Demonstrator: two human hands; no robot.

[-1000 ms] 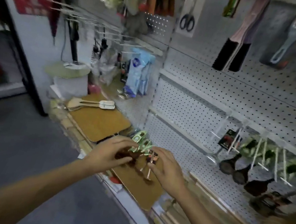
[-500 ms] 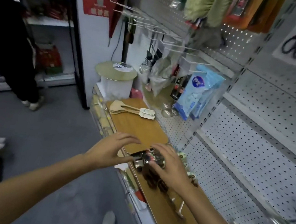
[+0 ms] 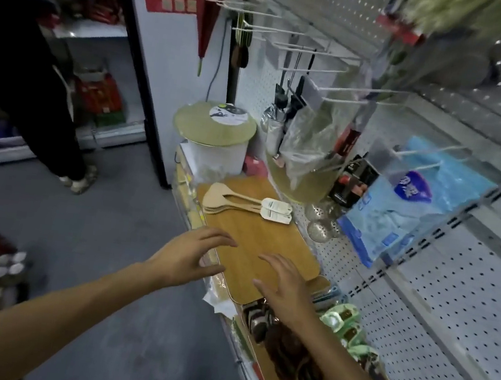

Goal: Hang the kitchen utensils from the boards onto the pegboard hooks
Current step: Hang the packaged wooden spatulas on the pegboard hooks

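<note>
Head view shows our two hands spread over the near end of the far wooden board [image 3: 255, 238], both empty. Our left hand [image 3: 184, 261] hovers at the board's near left edge with fingers loosely curved and holding nothing; our right hand [image 3: 286, 285] hovers above its near right corner, fingers straight and relaxed. At the far end of that board lie the wooden spatulas [image 3: 235, 202], stacked flat with their blades toward the left and white paper tags [image 3: 275, 210] on the handle ends toward the pegboard [image 3: 454, 280]. We judge them light, stiff and not fragile, a little smooth, so a pinch round the slim handles just short of the tags should carry the whole stack. Just nearer than the board, under our right wrist, darker utensils [image 3: 285, 347] lie in a blurred heap. Bare white hooks [image 3: 345, 90] stick out above the board.
</note>
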